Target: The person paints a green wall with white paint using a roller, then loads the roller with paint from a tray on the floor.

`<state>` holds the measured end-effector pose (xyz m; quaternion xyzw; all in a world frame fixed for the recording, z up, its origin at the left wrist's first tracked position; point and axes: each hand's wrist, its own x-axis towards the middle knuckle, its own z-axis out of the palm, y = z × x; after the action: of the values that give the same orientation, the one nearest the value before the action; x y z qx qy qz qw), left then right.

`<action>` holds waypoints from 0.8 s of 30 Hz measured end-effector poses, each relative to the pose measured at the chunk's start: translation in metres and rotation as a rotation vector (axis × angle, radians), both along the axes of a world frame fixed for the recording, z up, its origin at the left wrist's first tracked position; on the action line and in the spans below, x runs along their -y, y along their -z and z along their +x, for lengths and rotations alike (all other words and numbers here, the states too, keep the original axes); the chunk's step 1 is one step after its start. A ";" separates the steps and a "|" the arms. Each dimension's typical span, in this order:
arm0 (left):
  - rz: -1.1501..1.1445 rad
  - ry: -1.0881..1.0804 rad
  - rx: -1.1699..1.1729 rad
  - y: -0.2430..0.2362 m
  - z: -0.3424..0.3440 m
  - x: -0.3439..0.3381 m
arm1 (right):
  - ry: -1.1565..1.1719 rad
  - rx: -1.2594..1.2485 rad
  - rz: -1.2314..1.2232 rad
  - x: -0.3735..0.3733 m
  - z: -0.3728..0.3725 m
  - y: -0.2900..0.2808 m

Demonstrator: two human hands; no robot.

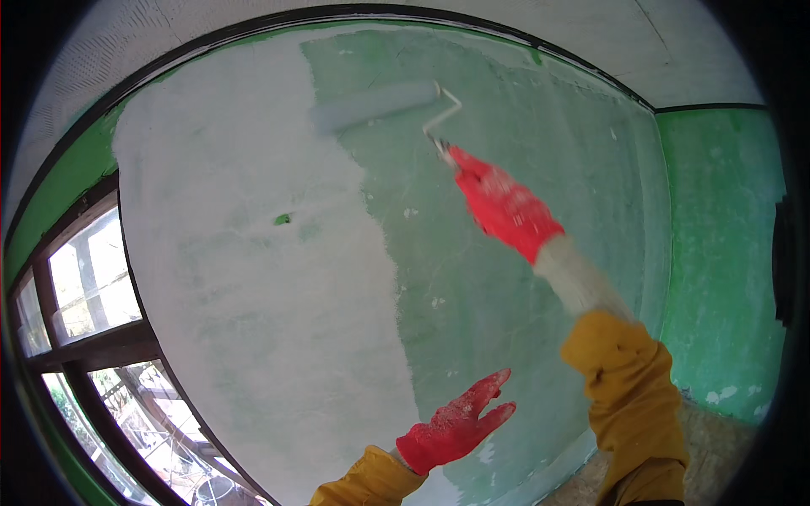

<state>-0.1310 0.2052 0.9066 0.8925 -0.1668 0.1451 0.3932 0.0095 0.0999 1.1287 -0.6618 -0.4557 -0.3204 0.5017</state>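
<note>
My right hand (504, 202), in a red glove, is closed round the handle of a paint roller (375, 104) and reaches high up. The pale roller sleeve is slightly blurred and lies at the boundary between white paint and green wall. Its bent wire frame runs from the sleeve's right end down to my hand. Low in the middle, my left hand (456, 424), also in a red glove with whitish smears, holds nothing; its fingers are stretched out and apart. The wall (498, 278) is white on the left and streaky green on the right.
A dark-framed window (93, 341) stands at the left. Dark trim (405, 12) follows the wall's top below a pale ceiling (582, 34). A bright green side wall (717, 253) meets it at right, with floor (717, 447) below. A small green spot (283, 219) shows within the white.
</note>
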 end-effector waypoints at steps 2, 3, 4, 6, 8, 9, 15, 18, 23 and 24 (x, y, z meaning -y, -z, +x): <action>0.003 0.059 0.044 -0.004 0.002 0.006 | -0.061 -0.013 0.040 0.006 -0.016 -0.042; -0.010 0.027 0.047 -0.006 -0.002 0.002 | -0.116 -0.017 0.037 -0.001 -0.025 -0.062; -0.021 -0.007 0.052 -0.008 -0.008 -0.002 | -0.204 -0.025 0.045 -0.011 -0.028 -0.083; -0.009 -0.054 0.045 -0.015 -0.020 -0.006 | -0.293 -0.055 0.050 -0.027 -0.024 -0.127; 0.010 -0.093 0.035 -0.016 -0.025 -0.012 | -0.307 -0.080 0.053 -0.042 0.009 -0.177; -0.009 -0.050 0.073 -0.013 -0.024 -0.012 | -0.076 0.306 -0.017 -0.042 0.041 -0.204; -0.150 -0.077 0.017 0.005 -0.038 -0.039 | -0.042 0.156 -0.164 -0.022 0.004 -0.149; -0.156 -0.062 -0.024 0.017 -0.045 -0.038 | -0.215 -0.034 0.042 -0.005 -0.011 -0.052; -0.186 0.026 -0.114 0.045 -0.044 -0.031 | 0.046 0.188 0.021 0.017 0.041 0.122; -0.186 0.017 -0.146 0.050 -0.049 -0.032 | -0.033 0.100 0.019 0.019 0.032 0.161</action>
<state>-0.1801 0.2374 0.8570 0.8590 -0.1310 0.0911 0.4864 0.0411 0.0810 0.9681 -0.6324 -0.4880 -0.3490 0.4900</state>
